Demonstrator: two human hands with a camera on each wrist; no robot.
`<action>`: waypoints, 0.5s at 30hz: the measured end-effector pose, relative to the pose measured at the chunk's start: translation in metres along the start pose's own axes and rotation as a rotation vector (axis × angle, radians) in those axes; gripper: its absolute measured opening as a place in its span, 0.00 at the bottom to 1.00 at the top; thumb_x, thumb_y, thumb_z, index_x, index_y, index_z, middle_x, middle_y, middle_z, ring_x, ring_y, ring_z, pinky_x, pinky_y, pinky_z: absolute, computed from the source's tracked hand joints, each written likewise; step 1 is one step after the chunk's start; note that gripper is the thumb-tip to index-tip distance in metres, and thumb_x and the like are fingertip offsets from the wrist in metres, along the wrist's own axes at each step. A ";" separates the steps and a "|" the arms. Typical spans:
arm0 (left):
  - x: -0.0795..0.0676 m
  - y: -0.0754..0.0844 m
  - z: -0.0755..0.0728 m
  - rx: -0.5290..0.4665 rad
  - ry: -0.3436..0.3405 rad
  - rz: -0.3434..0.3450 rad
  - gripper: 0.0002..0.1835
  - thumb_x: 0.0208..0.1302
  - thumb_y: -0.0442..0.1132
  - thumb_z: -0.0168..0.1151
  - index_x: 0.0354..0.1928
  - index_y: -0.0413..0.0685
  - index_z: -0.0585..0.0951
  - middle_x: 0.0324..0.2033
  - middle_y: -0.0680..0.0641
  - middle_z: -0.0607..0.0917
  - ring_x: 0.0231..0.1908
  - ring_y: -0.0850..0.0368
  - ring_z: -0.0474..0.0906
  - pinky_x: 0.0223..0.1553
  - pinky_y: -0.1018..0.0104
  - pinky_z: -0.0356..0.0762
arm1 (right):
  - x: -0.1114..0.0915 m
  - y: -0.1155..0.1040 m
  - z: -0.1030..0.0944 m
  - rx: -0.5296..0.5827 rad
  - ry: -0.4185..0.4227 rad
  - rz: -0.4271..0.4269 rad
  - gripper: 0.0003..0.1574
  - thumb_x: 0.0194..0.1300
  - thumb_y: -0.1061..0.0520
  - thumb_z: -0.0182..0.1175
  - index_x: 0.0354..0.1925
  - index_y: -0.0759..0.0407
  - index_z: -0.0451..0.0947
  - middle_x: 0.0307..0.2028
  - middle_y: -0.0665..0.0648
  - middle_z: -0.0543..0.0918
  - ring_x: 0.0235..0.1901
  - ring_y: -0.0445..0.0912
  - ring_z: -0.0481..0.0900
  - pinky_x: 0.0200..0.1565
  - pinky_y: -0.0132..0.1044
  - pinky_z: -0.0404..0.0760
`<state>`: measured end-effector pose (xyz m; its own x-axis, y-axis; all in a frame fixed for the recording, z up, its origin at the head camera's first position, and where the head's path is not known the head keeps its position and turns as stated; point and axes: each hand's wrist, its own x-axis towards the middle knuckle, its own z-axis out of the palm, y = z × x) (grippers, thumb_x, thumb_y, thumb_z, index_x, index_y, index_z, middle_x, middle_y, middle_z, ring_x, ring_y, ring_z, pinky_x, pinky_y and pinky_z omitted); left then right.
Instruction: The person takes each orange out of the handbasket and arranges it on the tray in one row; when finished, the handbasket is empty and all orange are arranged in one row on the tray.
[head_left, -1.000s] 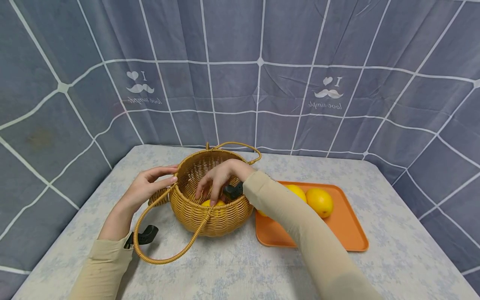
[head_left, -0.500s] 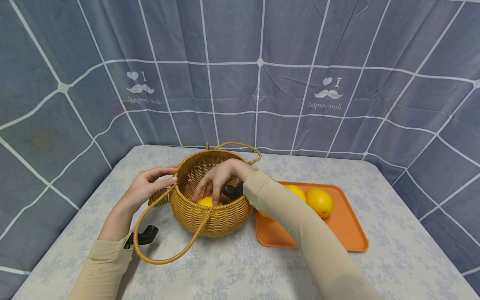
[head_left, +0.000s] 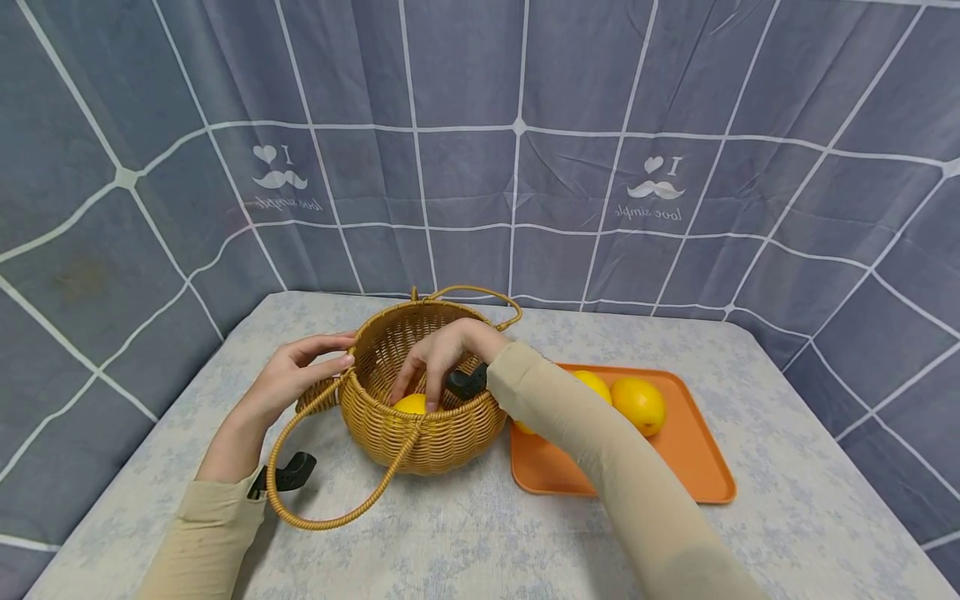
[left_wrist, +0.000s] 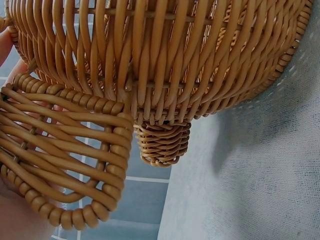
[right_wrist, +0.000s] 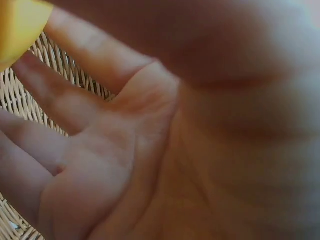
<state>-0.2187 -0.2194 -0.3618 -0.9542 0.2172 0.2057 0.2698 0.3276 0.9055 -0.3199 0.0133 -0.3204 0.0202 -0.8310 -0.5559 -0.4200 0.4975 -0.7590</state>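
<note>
In the head view my left hand (head_left: 292, 375) holds the left rim of a round wicker basket (head_left: 423, 446), its thumb and fingers at the edge. The left wrist view shows the basket's woven side (left_wrist: 165, 55) close up, with a woven flap (left_wrist: 65, 150) in front of the hand. My right hand (head_left: 442, 358) reaches down inside the basket and grips a yellow lemon (head_left: 411, 404) between thumb and fingers. Part of that lemon (right_wrist: 20, 27) shows at the corner of the right wrist view, by the fingertips. The basket's front wall hides its lower side.
To the right lies an orange tray (head_left: 693, 454) with lemons (head_left: 637, 406) on it, partly covered by my right sleeve (head_left: 592, 442). A looped basket handle (head_left: 330, 523) droops over the tablecloth in front. Another handle (head_left: 480, 289) leans back. A grey-blue curtain (head_left: 480, 167) stands behind.
The lemon in the basket has shifted slightly left and shows more than a second ago, with the right hand's fingers moving a little with it. The left hand keeps its place.
</note>
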 end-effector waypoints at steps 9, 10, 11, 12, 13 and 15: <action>0.000 0.000 0.000 0.001 -0.001 -0.002 0.24 0.64 0.46 0.62 0.57 0.39 0.76 0.62 0.42 0.71 0.67 0.43 0.54 0.63 0.40 0.53 | -0.003 0.000 0.002 0.075 -0.001 -0.009 0.37 0.62 0.64 0.61 0.68 0.58 0.63 0.60 0.51 0.71 0.53 0.42 0.73 0.49 0.40 0.78; 0.000 0.000 0.000 0.002 -0.001 -0.003 0.24 0.64 0.46 0.62 0.57 0.39 0.76 0.62 0.42 0.71 0.67 0.43 0.54 0.63 0.39 0.53 | -0.003 0.000 0.002 0.071 0.003 -0.010 0.37 0.62 0.63 0.61 0.68 0.57 0.62 0.60 0.50 0.70 0.53 0.43 0.73 0.49 0.41 0.78; 0.000 0.000 0.000 0.001 0.000 -0.002 0.24 0.63 0.46 0.62 0.57 0.39 0.76 0.62 0.42 0.71 0.67 0.43 0.55 0.63 0.39 0.53 | -0.003 0.000 0.002 0.069 0.005 -0.010 0.38 0.62 0.63 0.61 0.68 0.56 0.62 0.60 0.50 0.69 0.52 0.43 0.73 0.48 0.42 0.79; 0.000 0.000 0.000 0.001 -0.001 -0.002 0.24 0.64 0.46 0.62 0.57 0.39 0.76 0.62 0.41 0.71 0.67 0.43 0.54 0.63 0.39 0.52 | -0.004 0.000 0.002 0.072 0.004 -0.008 0.38 0.62 0.63 0.61 0.68 0.56 0.62 0.60 0.51 0.68 0.51 0.44 0.74 0.49 0.42 0.79; 0.000 0.000 0.000 0.001 -0.002 0.000 0.24 0.64 0.46 0.62 0.57 0.39 0.76 0.62 0.41 0.71 0.67 0.43 0.54 0.63 0.39 0.52 | -0.004 0.000 0.002 0.064 0.003 -0.010 0.39 0.61 0.63 0.62 0.68 0.56 0.62 0.61 0.51 0.68 0.53 0.44 0.73 0.50 0.42 0.78; 0.000 -0.001 0.000 -0.001 -0.003 0.002 0.24 0.64 0.46 0.62 0.57 0.39 0.76 0.62 0.41 0.71 0.67 0.43 0.55 0.63 0.39 0.52 | -0.003 0.000 0.002 0.067 -0.001 -0.021 0.40 0.60 0.64 0.62 0.69 0.57 0.61 0.61 0.51 0.68 0.55 0.43 0.71 0.51 0.41 0.77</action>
<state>-0.2190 -0.2195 -0.3623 -0.9532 0.2205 0.2068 0.2719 0.3265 0.9052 -0.3177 0.0163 -0.3191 0.0293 -0.8414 -0.5396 -0.3582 0.4951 -0.7915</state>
